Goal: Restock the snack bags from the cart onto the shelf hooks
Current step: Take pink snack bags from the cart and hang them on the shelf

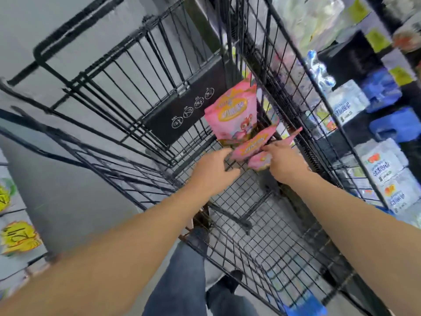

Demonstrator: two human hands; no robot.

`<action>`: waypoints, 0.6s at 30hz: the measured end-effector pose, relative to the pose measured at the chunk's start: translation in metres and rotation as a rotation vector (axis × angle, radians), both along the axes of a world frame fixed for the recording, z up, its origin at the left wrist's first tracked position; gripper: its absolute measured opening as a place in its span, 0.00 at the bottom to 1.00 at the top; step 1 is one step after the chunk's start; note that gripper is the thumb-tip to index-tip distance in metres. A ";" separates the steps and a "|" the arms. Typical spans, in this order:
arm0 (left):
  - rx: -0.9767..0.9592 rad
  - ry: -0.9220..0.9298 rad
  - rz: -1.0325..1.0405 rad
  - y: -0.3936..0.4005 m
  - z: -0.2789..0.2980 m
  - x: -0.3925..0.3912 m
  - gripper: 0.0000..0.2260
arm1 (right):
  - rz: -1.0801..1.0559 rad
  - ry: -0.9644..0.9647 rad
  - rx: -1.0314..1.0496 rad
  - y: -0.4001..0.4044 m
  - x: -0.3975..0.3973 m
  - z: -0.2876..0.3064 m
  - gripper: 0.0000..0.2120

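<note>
Head view: both hands reach into the black wire cart (127,71). Pink snack bags (234,115) sit at cart's far end, one upright against the flap, others lying flat. Left hand (213,171), fingers relaxed, touches a flat bag (250,145). Right hand (282,159) w/ fingers extended rests on another bag (258,159); grip not discernible.

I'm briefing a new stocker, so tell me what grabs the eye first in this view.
The bright pink snack bags stand out first, bunched at the far end of the black wire cart, one upright against its wall and others lying below it. Next come the two bare arms reaching in: the left hand and the right hand both at the lower bags.
</note>
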State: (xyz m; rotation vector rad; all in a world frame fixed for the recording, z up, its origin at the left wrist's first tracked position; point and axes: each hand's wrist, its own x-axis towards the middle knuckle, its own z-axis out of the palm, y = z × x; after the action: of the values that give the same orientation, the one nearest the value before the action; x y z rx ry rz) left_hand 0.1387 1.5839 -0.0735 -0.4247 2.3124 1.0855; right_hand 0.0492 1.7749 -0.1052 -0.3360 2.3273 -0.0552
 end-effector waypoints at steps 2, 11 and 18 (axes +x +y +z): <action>0.000 -0.003 -0.047 0.000 -0.007 -0.004 0.28 | 0.016 0.006 0.043 0.000 -0.001 -0.011 0.22; 0.086 -0.004 -0.122 -0.002 0.001 0.001 0.30 | -0.220 0.152 -0.081 0.006 0.037 -0.003 0.13; 0.253 -0.044 -0.258 0.027 0.020 0.026 0.32 | -0.437 0.209 -0.353 0.022 0.094 0.071 0.12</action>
State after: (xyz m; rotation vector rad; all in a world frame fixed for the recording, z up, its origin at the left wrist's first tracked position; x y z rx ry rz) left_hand 0.1645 1.6112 -0.0539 -0.0504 2.0857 1.2036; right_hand 0.1428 1.7971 -0.0341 0.0044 2.5566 -0.6785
